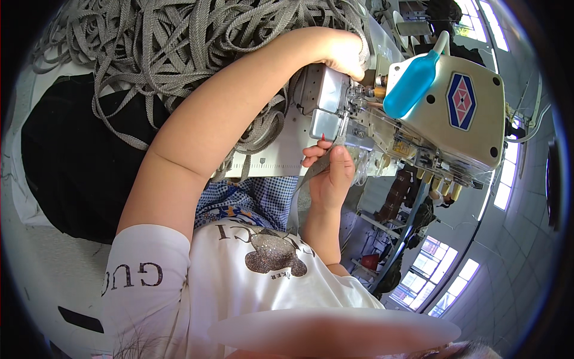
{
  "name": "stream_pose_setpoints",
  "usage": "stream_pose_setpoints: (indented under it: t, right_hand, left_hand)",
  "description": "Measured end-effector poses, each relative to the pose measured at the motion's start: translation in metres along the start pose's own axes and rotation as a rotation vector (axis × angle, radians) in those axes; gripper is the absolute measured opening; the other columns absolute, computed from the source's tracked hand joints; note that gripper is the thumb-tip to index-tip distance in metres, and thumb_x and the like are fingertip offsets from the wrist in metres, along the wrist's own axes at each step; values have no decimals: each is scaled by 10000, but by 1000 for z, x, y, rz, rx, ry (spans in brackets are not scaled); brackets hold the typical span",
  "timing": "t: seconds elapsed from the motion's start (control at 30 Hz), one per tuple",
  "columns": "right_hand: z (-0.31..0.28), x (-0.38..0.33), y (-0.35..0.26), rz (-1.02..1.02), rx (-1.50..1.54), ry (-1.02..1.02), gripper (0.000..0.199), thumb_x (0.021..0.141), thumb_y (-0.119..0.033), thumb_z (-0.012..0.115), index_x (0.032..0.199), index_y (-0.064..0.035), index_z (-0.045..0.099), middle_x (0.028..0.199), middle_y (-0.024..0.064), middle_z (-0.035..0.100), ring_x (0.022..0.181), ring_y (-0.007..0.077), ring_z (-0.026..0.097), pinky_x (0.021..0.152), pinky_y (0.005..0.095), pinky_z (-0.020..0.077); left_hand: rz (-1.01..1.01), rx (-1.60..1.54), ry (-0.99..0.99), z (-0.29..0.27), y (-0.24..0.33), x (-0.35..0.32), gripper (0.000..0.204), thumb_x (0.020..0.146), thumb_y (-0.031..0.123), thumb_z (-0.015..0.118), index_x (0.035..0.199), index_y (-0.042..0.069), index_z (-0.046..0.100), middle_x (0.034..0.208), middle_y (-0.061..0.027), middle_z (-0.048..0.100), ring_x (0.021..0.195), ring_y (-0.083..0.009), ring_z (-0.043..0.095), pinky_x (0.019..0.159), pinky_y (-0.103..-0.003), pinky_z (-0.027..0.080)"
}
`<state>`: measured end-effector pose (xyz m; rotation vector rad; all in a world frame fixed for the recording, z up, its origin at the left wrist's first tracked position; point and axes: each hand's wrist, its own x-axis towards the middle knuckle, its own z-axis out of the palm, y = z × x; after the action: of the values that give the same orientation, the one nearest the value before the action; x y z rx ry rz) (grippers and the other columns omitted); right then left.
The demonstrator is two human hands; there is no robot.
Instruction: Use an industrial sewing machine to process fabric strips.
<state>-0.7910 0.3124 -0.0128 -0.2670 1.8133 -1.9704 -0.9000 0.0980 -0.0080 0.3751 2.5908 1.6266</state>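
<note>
My right hand point(329, 173) pinches a flat grey woven tape point(320, 166) between thumb and curled fingers, just in front of a cream sewing machine point(472, 72). From that grip the tape runs up toward the presser area and hangs down toward my lap. A small red tip shows by the fingertips. My left arm reaches over to the far side of the machine's metal plate point(332, 90). There my left hand point(345, 52) is bent beside the needle area, close to more grey tape. Its fingers are mostly hidden.
A big tangled heap of grey tape point(173, 42) covers the far left of the white table point(272, 163). Black cloth point(72, 155) lies at the left. A light-blue oblong piece point(412, 84) is on the machine's front. Thread guides and tan knobs stick out at its right end.
</note>
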Motion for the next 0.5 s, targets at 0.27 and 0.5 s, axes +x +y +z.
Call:
stream_pose_setpoints:
  t: [0.27, 0.5]
  right_hand:
    - [1, 0, -1, -5, -10, 7, 293, 901, -214, 410, 886, 45, 547, 758, 208, 608, 570, 213, 571, 575, 279, 465]
    - [2, 0, -2, -6, -11, 15, 295, 902, -215, 409, 880, 47, 545, 751, 208, 609, 566, 213, 569, 576, 278, 460]
  left_hand:
    - [-40, -418, 4, -2, 0, -8, 215, 719, 236, 660, 854, 70, 643, 758, -30, 616, 672, -121, 540, 635, -262, 432]
    - [-15, -428, -12, -2, 0, -6, 220, 721, 245, 659, 855, 72, 643, 736, -21, 606, 664, -103, 529, 627, -247, 424]
